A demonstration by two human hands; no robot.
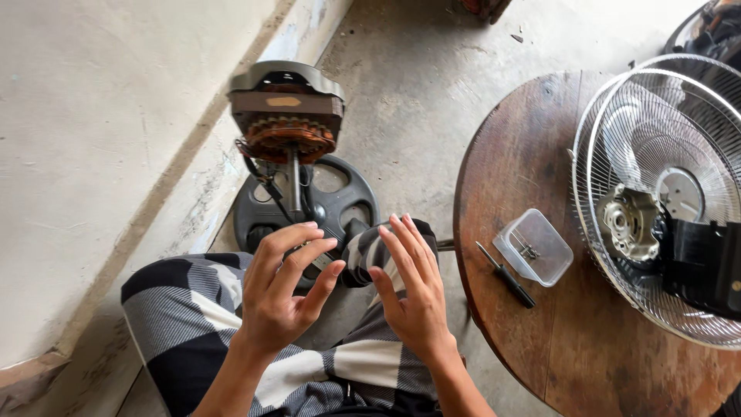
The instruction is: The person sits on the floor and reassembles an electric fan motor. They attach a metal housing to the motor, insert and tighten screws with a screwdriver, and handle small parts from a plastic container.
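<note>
We look down at our two hands raised above our lap, and just beyond their fingertips stands a stripped fan motor, its steel shaft running upright down to a round black base on the concrete floor. The motor's long axis is vertical, copper windings showing under a grey top cap, a small tan oval label on its brown front face.

Our left hand has a loose, half-open grip, fingers curled and spread, holding nothing we can make out. Our right hand is open wide, fingers straight and pointing away from us, also empty; the two palms face each other, apart. Both hover over our checked black-and-white trousers.

To the right of the right hand a round wooden table carries a black-handled screwdriver, and just beside it a clear square plastic container with small metal parts inside. Farther right lies a wire fan guard around a metal housing.
</note>
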